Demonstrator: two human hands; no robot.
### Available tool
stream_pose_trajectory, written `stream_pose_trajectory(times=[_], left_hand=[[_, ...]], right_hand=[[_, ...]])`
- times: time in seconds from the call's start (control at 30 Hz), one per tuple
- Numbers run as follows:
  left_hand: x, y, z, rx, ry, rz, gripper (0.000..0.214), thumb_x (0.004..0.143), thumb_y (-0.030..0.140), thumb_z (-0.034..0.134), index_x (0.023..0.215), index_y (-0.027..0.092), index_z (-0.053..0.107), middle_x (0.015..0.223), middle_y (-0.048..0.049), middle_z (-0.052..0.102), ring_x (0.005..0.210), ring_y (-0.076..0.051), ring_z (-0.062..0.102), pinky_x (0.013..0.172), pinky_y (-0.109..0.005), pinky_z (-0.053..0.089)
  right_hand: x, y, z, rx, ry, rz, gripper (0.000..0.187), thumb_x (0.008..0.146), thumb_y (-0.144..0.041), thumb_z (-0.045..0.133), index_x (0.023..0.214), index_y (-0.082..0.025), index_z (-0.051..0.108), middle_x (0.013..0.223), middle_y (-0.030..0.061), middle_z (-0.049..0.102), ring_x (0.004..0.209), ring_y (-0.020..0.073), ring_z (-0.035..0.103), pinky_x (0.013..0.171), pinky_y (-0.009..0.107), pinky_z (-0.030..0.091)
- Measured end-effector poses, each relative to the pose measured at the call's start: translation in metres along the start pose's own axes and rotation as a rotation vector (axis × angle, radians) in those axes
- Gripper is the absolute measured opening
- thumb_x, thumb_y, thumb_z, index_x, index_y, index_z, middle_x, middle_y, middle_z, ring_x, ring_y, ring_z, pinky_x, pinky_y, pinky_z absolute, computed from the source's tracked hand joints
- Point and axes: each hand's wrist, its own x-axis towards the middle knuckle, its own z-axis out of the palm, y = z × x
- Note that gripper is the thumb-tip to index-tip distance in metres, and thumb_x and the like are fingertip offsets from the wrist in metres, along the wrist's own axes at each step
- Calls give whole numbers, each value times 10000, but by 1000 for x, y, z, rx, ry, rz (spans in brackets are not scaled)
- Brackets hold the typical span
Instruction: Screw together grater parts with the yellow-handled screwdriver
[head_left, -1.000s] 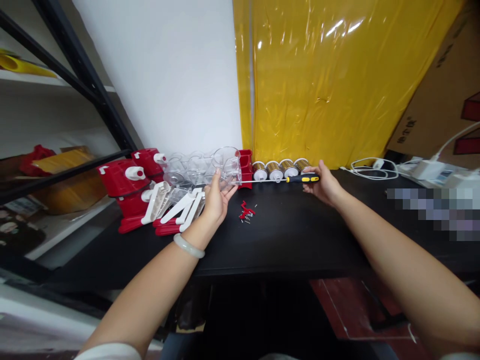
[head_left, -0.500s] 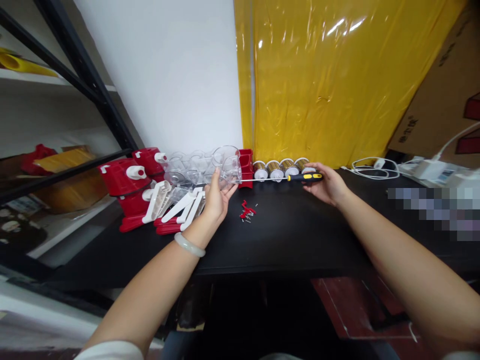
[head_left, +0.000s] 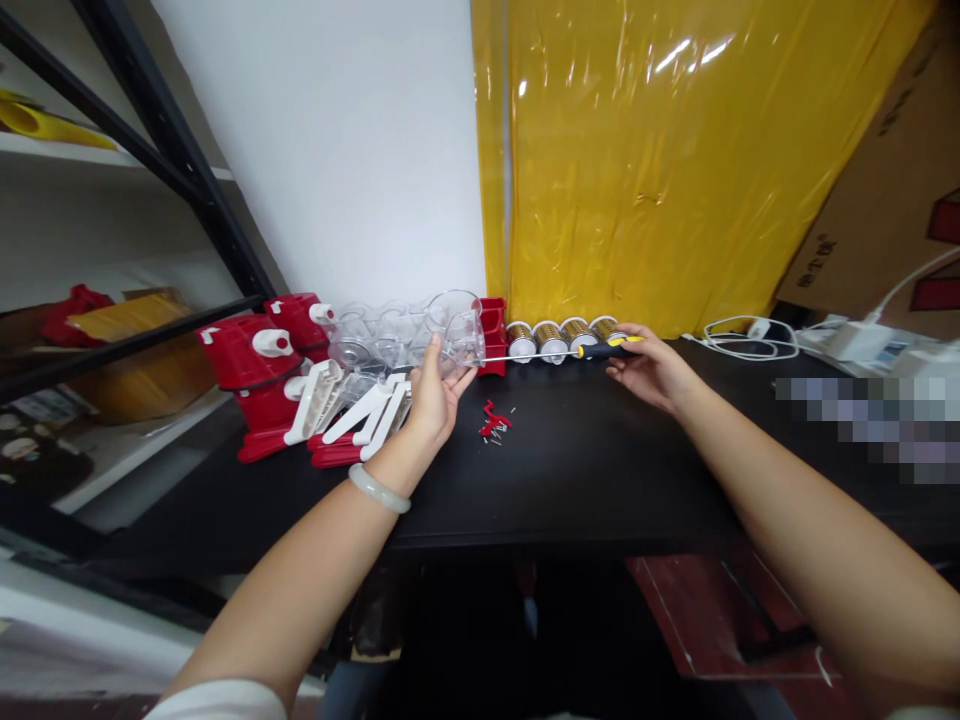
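Observation:
My left hand [head_left: 437, 398] is closed around a clear plastic cup-like part [head_left: 456, 325], thumb on the near side and fingers beneath. My right hand [head_left: 651, 370] grips the black-and-yellow handle of a screwdriver [head_left: 592, 350]. The screwdriver lies level, and its thin shaft reaches left to the end of the clear part; whether the tip sits in a screw is too small to tell. On the table below are small red plastic pieces [head_left: 491, 418] mixed with several loose screws [head_left: 495, 436].
Red housings [head_left: 244, 355] and white-and-red handle parts [head_left: 367, 425] crowd the black table's [head_left: 577, 470] left side, beside more clear parts [head_left: 364, 335]. Several metal grater drums [head_left: 550, 340] line the back, next to a red part [head_left: 492, 335]. White cables [head_left: 742, 340] lie at right.
The screwdriver handle has turned slightly in my right hand, and its fingers have shifted a little. My left hand and the clear part stay in place.

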Motion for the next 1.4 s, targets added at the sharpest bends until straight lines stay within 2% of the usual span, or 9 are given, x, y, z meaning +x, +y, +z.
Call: stream_pose_trajectory(times=[0.13,0.27,0.37,0.57,0.67,0.8,0.93,1.13,1.4], left_hand=[[-1,0,0,16,-8,3,314,820,445,698,1021,216,619,957,-68,728,919,-210,713,932,-417,549],[0,1,0,30,3,16,319,821,442,696,1019,205,619,934,-69,728,902,-207,714,932,-419,546],[1,1,0,22,5,15,325,819,445,699,1023,209,610,920,-65,727,904,-209,716,927,-418,549],[0,0,0,26,-2,9,347,807,458,709,1030,212,609,951,-73,726,924,-212,714,932,-414,547],[-1,0,0,30,-3,7,352,810,456,707,1044,213,605,974,-76,725,945,-213,711,943,-420,543],[-1,1,1,35,10,20,372,809,453,712,1065,208,597,1001,-83,717,981,-224,705,937,-427,547],[0,1,1,42,20,28,341,815,449,703,1028,201,604,977,-85,714,981,-232,704,914,-418,560],[0,2,2,32,13,6,338,821,462,691,1038,216,608,1005,-86,720,970,-223,708,916,-387,557],[-1,3,4,40,26,11,313,844,437,673,1052,215,600,959,-71,729,923,-209,716,928,-405,552]], right_hand=[[3,2,-3,-46,29,36,293,709,-454,744,847,-254,579,654,-34,580,511,112,499,512,269,447],[9,11,-6,-229,22,25,501,811,-726,534,752,-229,555,389,-72,350,338,95,307,443,283,396],[9,12,-6,-260,-1,-16,403,797,-609,658,730,-229,540,362,-102,280,331,77,257,468,270,413],[3,3,-2,-37,17,31,340,606,-292,814,830,-261,560,695,-67,589,495,82,467,540,263,479],[4,3,-2,-11,2,41,351,674,-508,759,800,-252,553,678,-38,580,507,108,491,532,290,488],[10,8,-6,-126,35,13,640,726,-873,444,741,-238,524,524,-12,506,426,127,442,477,313,462],[11,11,-8,-289,2,-27,485,786,-711,595,709,-238,519,384,-71,312,361,95,288,476,290,432],[1,0,0,-65,-11,-4,276,669,-340,749,841,-270,545,650,-54,544,501,102,463,565,285,478],[8,9,-4,-257,26,16,582,765,-819,490,713,-240,474,429,-47,410,365,102,350,476,294,428]])
